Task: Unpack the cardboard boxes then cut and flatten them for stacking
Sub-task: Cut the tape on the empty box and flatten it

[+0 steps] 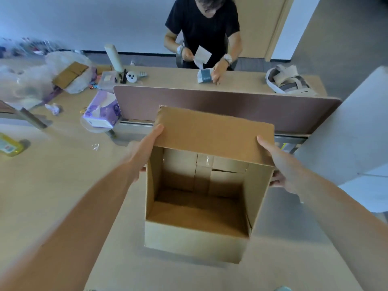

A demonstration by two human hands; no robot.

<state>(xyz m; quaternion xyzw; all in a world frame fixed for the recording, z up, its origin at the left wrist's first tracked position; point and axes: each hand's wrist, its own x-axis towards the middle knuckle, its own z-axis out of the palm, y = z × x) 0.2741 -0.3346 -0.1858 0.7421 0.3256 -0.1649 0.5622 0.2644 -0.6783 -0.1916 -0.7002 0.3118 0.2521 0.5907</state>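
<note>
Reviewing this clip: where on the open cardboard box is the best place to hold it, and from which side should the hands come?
Probably the two side walls of the cardboard box, near the far top corners, one hand per side. The left hand and right hand already flank it there. The box is open and empty, its far flap standing up, so the outer walls offer the firmest faces.

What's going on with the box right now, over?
Left hand and right hand grip the open brown cardboard box by its sides. Box empty, far flap up, bottom taped. Purple tissue pack well clear. Over.
</note>
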